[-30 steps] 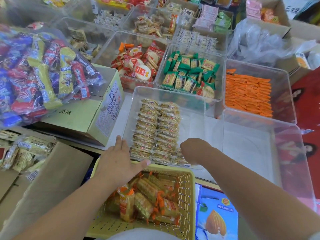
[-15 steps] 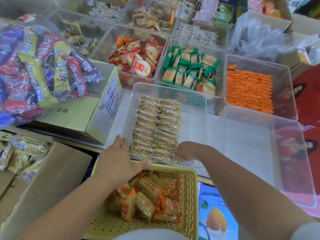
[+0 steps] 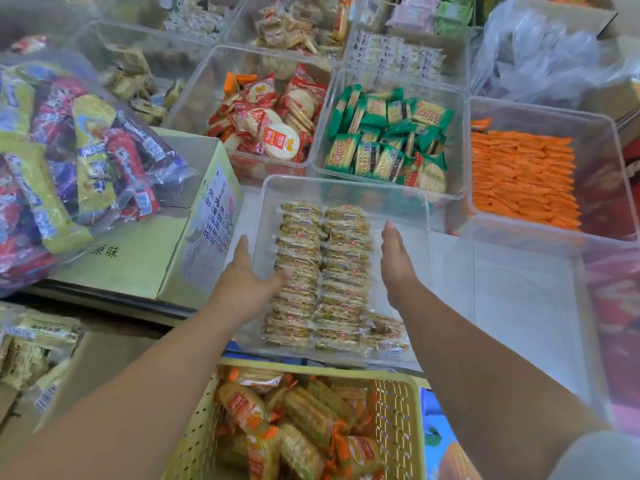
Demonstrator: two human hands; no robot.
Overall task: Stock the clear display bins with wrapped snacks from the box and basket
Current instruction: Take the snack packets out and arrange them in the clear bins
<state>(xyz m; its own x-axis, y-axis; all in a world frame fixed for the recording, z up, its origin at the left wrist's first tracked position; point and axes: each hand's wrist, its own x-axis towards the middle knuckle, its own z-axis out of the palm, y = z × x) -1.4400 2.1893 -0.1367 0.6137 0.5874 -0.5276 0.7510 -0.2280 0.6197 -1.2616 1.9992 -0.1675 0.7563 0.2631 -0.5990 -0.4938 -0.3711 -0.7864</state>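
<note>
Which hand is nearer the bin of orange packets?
Right. The right hand is over the right half of the cracker bin, toward the orange packets; the left hand is at its left wall.

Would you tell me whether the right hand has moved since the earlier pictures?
Yes; the right hand went forward along the snack rows, deeper into the clear bin.

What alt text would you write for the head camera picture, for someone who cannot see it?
A person's left hand and right hand, both open, flank two neat rows of wrapped snacks inside a clear bin. A yellow basket of orange-wrapped snacks sits nearer the camera; beyond stand bins of red packs, green packs and orange packs.
</note>
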